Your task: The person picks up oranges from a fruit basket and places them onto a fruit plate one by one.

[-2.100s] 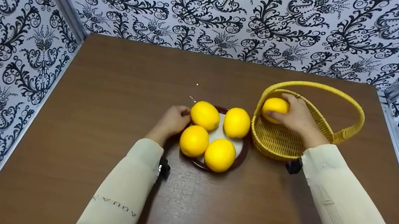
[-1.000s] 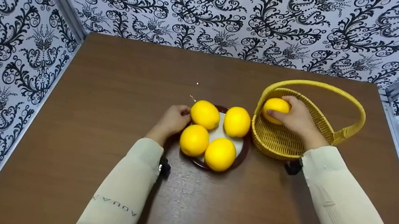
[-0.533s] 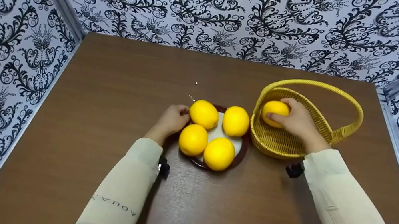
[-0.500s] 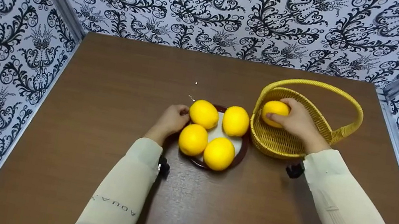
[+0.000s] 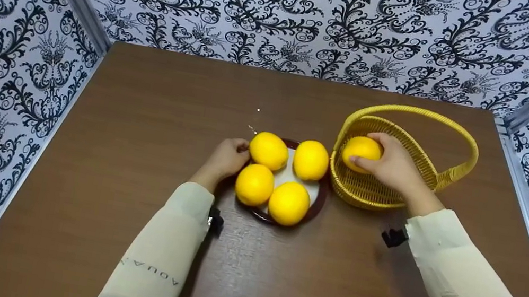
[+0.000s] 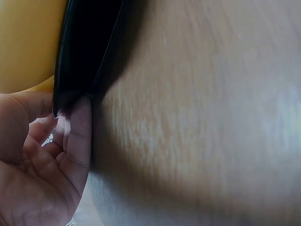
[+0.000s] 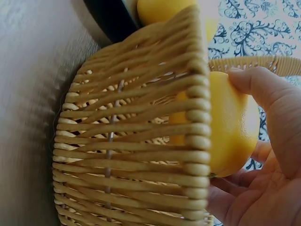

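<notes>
My right hand (image 5: 396,162) grips a yellow orange (image 5: 358,151) at the left end of the yellow wicker basket (image 5: 369,195). In the right wrist view the orange (image 7: 230,127) sticks up past the woven rim, thumb on one side and fingers curled under the other. At centre, several more oranges (image 5: 289,204) sit on a round plate (image 5: 318,206) with a dark red rim and a pale middle. My left hand (image 5: 228,158) pinches that plate's left edge; the left wrist view shows the thumb over the dark rim (image 6: 77,56) and fingers beneath it.
The basket's tall arched handle (image 5: 431,113) rises over its far side. It stands close against the plate's right edge. Brown wooden table (image 5: 172,90) lies around both, bounded by patterned walls (image 5: 292,13) at the back and sides.
My right hand and its orange have come slightly nearer and up within the basket, and the right forearm has shifted toward me. The left hand stays on the plate's edge.
</notes>
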